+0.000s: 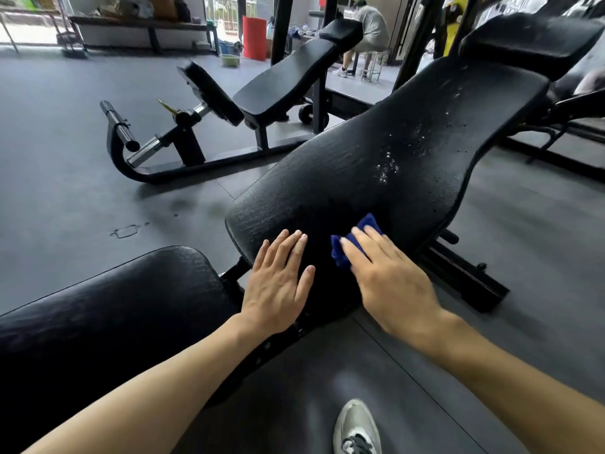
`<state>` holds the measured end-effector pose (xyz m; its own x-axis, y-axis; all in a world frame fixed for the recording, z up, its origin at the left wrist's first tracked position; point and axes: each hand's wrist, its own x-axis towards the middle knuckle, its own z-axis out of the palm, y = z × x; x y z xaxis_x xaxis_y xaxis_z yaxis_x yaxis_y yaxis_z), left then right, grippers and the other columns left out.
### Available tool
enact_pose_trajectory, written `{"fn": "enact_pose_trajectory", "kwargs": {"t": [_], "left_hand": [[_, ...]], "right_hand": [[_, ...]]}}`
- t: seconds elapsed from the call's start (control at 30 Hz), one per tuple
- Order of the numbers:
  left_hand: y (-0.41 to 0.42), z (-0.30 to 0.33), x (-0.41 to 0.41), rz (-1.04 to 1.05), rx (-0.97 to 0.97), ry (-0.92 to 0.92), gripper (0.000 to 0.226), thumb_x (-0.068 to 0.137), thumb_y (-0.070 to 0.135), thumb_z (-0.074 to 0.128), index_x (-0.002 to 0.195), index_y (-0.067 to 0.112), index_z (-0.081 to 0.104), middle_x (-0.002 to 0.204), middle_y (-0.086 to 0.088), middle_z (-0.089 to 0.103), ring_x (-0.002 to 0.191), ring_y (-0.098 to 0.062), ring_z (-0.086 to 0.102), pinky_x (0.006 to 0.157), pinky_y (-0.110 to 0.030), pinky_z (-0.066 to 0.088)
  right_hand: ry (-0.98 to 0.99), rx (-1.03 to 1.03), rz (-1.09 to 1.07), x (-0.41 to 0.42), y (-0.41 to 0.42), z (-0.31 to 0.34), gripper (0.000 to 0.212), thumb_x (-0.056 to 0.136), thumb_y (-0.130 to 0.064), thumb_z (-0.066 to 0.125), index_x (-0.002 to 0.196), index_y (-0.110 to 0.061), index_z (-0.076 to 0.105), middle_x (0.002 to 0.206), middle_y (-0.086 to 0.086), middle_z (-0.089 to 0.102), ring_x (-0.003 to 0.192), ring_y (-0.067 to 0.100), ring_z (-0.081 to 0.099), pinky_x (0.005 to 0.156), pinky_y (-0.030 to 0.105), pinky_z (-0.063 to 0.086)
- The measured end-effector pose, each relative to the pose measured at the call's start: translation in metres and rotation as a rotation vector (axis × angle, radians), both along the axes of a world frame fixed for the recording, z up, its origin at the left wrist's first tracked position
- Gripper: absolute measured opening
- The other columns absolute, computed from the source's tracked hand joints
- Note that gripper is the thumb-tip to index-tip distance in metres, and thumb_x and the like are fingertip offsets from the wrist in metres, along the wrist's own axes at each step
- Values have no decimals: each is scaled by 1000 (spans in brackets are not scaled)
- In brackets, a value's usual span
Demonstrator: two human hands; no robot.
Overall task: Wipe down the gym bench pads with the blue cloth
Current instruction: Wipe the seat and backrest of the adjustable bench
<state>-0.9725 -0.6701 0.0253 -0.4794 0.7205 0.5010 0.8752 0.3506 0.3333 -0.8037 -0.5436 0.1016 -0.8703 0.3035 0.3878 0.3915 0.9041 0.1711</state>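
A long black back pad [376, 158] slopes up from centre to upper right, with white droplets on its middle. Its head pad [530, 40] sits at the top right, and a black seat pad [108, 309] lies at lower left. My right hand [389, 280] presses a folded blue cloth [347, 247] flat against the back pad's lower end, with straight fingers on top of the cloth. My left hand [278, 286] rests flat on the same pad's lower edge, just left of the cloth, holding nothing.
Another black bench machine [281, 83] with a chrome bar [119, 124] stands behind on the grey floor. A person sits on a stool [368, 31] at the back. My grey shoe [357, 427] is on the floor below the bench frame [465, 273].
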Motion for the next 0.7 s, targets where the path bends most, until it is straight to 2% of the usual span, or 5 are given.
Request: {"fn": "enact_pose_trajectory", "kwargs": {"t": [0.1, 0.27, 0.43, 0.53, 0.7], "left_hand": [[-1, 3, 2, -3, -14, -6, 65, 105, 50, 24, 159, 15, 33, 165, 2, 30, 156, -15, 15, 127, -46, 14], [-1, 4, 1, -9, -53, 7, 67, 104, 51, 21, 159, 15, 31, 165, 1, 30, 157, -15, 15, 127, -46, 14], [0, 3, 0, -11, -44, -3, 68, 104, 52, 20, 160, 16, 30, 166, 2, 29, 157, -14, 13, 127, -46, 13], [-1, 4, 1, -13, -49, -18, 68, 104, 53, 19, 160, 16, 29, 166, 3, 28, 157, -13, 11, 128, -45, 12], [-12, 10, -15, -136, -77, -25, 74, 102, 61, 21, 162, 18, 25, 167, 5, 23, 157, -9, 4, 128, -40, 10]], "right_hand": [[7, 11, -27, -10, 14, 4, 53, 95, -13, 56, 148, -12, 48, 154, 11, 45, 147, 26, 36, 123, 38, 25], [-46, -106, -158, -95, 42, 29, 55, 104, -20, 36, 158, -19, 26, 166, 9, 20, 155, 25, 9, 127, 38, 5], [35, -9, -55, -26, 18, 8, 50, 99, -15, 41, 150, -12, 45, 155, 12, 43, 148, 28, 33, 124, 41, 22], [41, 4, -3, 16, -3, -6, 54, 96, -9, 57, 149, -10, 46, 154, 12, 44, 148, 27, 34, 122, 42, 28], [55, -16, -10, -27, -1, -4, 49, 94, -7, 55, 143, -8, 54, 148, 14, 52, 144, 30, 41, 121, 43, 30]]}}
